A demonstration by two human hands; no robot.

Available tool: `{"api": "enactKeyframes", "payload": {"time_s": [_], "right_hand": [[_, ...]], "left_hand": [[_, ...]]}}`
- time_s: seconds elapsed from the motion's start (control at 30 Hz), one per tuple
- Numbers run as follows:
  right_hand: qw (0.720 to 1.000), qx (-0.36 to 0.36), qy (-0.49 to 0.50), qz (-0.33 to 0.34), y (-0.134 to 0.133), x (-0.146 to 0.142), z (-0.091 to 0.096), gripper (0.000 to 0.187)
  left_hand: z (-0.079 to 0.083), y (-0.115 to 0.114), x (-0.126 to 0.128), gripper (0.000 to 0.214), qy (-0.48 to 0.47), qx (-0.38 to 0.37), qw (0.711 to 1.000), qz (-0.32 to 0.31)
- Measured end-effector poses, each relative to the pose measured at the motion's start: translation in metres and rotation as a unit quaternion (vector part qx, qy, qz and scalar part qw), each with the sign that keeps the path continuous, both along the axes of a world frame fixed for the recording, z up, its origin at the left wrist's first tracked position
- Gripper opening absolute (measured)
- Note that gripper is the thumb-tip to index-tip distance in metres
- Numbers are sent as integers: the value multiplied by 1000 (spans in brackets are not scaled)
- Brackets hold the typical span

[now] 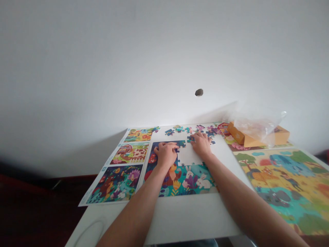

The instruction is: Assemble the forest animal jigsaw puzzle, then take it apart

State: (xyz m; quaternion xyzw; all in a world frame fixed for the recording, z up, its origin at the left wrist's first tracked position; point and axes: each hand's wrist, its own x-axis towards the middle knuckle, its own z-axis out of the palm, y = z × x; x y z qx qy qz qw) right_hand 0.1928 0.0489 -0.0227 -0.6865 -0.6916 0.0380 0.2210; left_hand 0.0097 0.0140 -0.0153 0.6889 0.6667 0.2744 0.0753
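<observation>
A partly assembled jigsaw puzzle [177, 185] with rabbits, a fox and plants lies on the white table, with a gap in its upper right. My left hand [166, 153] rests on the puzzle's upper left part, its fingers spread and slightly bent over the pieces. At the gap's upper edge, my right hand [202, 143] has its fingertips on a dark blue puzzle piece [189, 139], which appears apart from the joined section. Its fingers partly cover that piece. Several loose pieces [179, 129] lie beyond both hands, and a few sit close to the right fingers.
A reference sheet [106, 168] with three pictures lies left of the puzzle. To the right is a finished animal puzzle [285, 181]. Behind it stand a yellow box [279, 136] and a clear plastic bag [257, 125]. A wall [154, 68] with a hole [198, 92] backs the table.
</observation>
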Motion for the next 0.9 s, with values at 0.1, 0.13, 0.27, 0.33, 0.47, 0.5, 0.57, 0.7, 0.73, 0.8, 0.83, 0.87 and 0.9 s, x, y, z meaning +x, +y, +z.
{"api": "enactKeyframes", "payload": {"time_s": [0.1, 0.13, 0.27, 0.33, 0.47, 0.5, 0.57, 0.7, 0.73, 0.8, 0.83, 0.87, 0.9], "right_hand": [[1000, -13, 2, 22, 0, -1, -1, 42], [999, -19, 3, 26, 0, -2, -1, 41], [1000, -18, 5, 20, -1, -2, 0, 35], [1000, -14, 5, 12, -1, -2, 0, 36], [999, 12, 29, -4, 3, -2, -3, 49], [999, 20, 46, -3, 5, -1, -5, 52], [994, 34, 103, 17, 7, 0, -7, 56], [965, 86, 242, 56, 10, 3, -8, 49], [956, 101, 269, 54, 10, 3, -8, 45], [937, 116, 327, 47, 11, 3, -8, 40], [924, 115, 362, 45, 11, 3, -7, 38], [908, 108, 401, 47, 11, 3, -7, 38], [891, 99, 440, 51, 11, 2, -6, 39]], "left_hand": [[-2, 1, -1, 42, -5, 8, 1000, -7], [-2, 1, -1, 43, -7, 15, 1000, -10], [-5, 2, -3, 44, -15, 33, 999, -18], [-6, 2, -3, 44, -17, 36, 999, -19], [-4, 1, -3, 43, -16, 35, 999, -13], [-3, 1, -3, 41, -15, 33, 999, -12], [-2, 1, -2, 36, -12, 28, 999, -9], [1, 2, -2, 28, -17, 25, 1000, -7], [1, 2, -2, 29, -21, 27, 999, -12], [1, 3, -2, 32, -39, 35, 998, -27], [0, 4, -2, 33, -55, 40, 997, -38], [0, 5, -2, 35, -74, 46, 995, -53], [0, 6, -2, 36, -96, 54, 991, -70]]}}
